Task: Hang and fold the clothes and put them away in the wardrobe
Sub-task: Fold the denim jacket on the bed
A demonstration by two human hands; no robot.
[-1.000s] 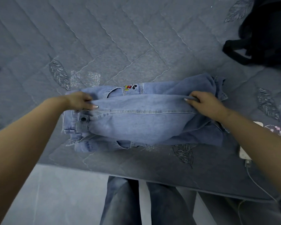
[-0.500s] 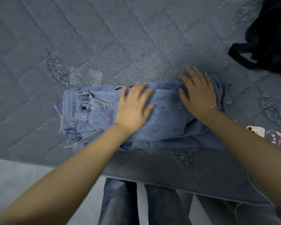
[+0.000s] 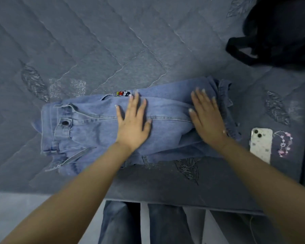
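A folded pair of light blue jeans (image 3: 88, 127) lies across the near part of a grey quilted bed (image 3: 113, 41), waistband and button to the left, frayed hems to the right. A small embroidered cartoon patch shows at the jeans' far edge. My left hand (image 3: 133, 124) lies flat on the middle of the fold, fingers straight and spread. Pressing flat on the right end of the jeans is my right hand (image 3: 207, 120), fingers straight too. Neither hand grips the cloth.
A phone in a white case (image 3: 261, 145) lies on the bed right of the jeans, with a pink bead charm (image 3: 284, 145) beside it. A black bag (image 3: 278, 30) sits at the far right. The bed's front edge runs just below, with my legs in jeans under it.
One second ago both hands pinched the ends of the jeans and folded them over. Since then they let go and now lie flat on the fold, the left hand nearer the middle.
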